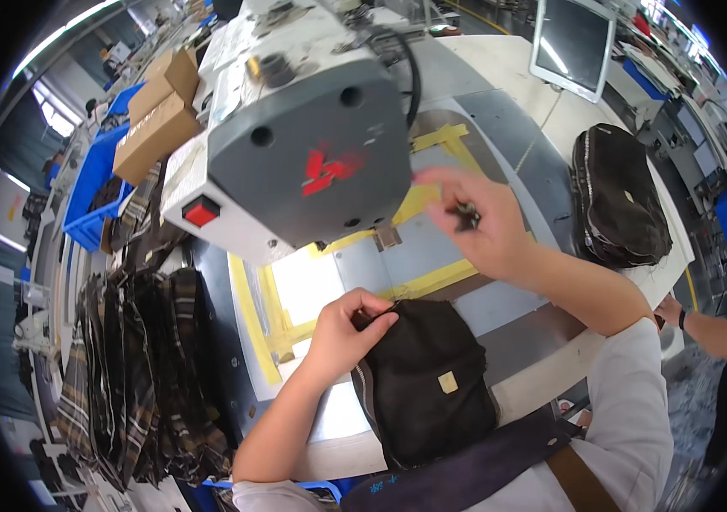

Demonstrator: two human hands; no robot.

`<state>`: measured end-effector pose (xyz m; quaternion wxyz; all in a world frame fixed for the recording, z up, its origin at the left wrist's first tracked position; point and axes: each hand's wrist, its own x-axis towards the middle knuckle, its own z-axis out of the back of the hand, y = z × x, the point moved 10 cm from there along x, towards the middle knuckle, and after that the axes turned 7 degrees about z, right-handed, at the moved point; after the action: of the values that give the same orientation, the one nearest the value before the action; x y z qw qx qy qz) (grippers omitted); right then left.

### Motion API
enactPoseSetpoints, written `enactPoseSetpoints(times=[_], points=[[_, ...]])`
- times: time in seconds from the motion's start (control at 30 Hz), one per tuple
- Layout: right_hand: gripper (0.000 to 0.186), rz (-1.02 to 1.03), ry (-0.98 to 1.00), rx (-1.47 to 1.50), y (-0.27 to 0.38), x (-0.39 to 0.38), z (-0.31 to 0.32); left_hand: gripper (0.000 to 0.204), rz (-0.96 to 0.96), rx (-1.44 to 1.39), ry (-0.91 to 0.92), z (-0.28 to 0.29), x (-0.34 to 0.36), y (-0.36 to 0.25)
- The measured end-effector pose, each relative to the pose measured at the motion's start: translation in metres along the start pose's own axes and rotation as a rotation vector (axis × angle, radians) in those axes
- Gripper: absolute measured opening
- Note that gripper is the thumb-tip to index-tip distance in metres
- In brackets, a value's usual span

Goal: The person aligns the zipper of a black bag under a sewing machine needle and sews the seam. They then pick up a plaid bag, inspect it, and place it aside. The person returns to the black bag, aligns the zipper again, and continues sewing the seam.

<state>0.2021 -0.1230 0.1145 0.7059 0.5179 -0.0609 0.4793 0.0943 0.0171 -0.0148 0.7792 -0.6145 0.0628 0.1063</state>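
My left hand (342,337) pinches the top left corner of a black fabric pouch (415,405) with a zipper along its side and a small cream patch, lying at the near edge of the work surface. My raised right hand (491,222), just right of the grey head of a sewing machine (270,188), has its fingers curled around a small dark tool (466,218), possibly thread snips; its fingertips are blurred. Below the machine head is a metal plate (389,277) edged with yellow tape.
A stack of black pouches (615,196) lies at the right. Plaid fabric pieces (137,371) hang at the left, near blue bins (82,218) and cardboard boxes (150,136). A white-framed screen (572,47) stands at the back right. A co-worker's arm (713,337) shows at the far right.
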Motion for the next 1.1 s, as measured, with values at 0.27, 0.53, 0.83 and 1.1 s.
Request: enactPoseSetpoints(times=[0.27, 0.53, 0.83, 1.1], points=[[0.032, -0.065, -0.306, 0.298, 0.002, 0.043, 0.018, 0.011, -0.005, -0.002, -0.002, -0.001, 0.004, -0.002], [0.023, 0.064, -0.309, 0.335, 0.020, 0.041, 0.019, 0.012, -0.039, 0.018, -0.023, 0.002, 0.004, -0.002], [0.023, 0.135, 0.008, 0.241, 0.026, 0.020, 0.005, 0.011, -0.018, 0.007, -0.001, 0.003, 0.002, -0.003], [0.034, 0.118, 0.286, -0.405, -0.014, -0.045, -0.026, 0.011, -0.098, -0.002, 0.196, -0.025, -0.014, -0.022]])
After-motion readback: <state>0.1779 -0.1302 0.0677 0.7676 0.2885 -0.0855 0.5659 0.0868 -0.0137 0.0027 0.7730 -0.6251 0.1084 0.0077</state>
